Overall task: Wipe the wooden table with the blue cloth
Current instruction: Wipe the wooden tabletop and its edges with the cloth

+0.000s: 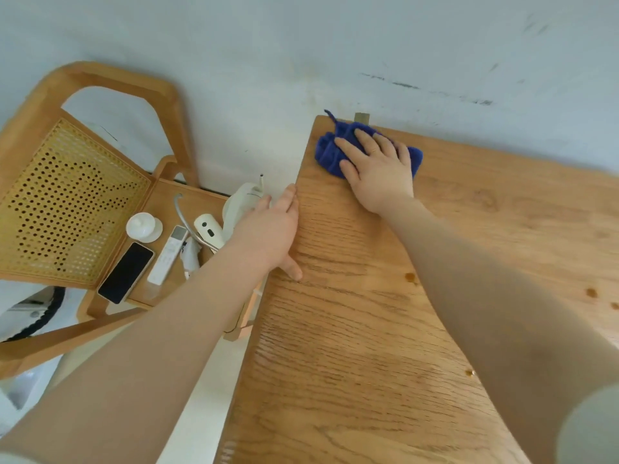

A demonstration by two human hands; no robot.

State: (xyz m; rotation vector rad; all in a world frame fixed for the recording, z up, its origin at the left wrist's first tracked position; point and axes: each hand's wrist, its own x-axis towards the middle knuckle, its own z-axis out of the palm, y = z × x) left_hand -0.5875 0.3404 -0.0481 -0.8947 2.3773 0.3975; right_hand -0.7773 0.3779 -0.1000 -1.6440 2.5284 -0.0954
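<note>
The wooden table [351,313] fills the right half of the view, its far edge against the wall. A crumpled blue cloth [330,152] lies at the table's far left corner. My right hand [376,169] presses flat on the cloth with fingers spread and straight. My left hand [271,229] rests on the table's left edge, thumb on the top surface and fingers over the side.
A wooden chair [67,202] with a cane back stands left of the table. Its seat holds a phone [125,272], a remote [167,254], a small white lid [144,226] and a white appliance [243,204]. Small brown spots [410,277] mark the tabletop.
</note>
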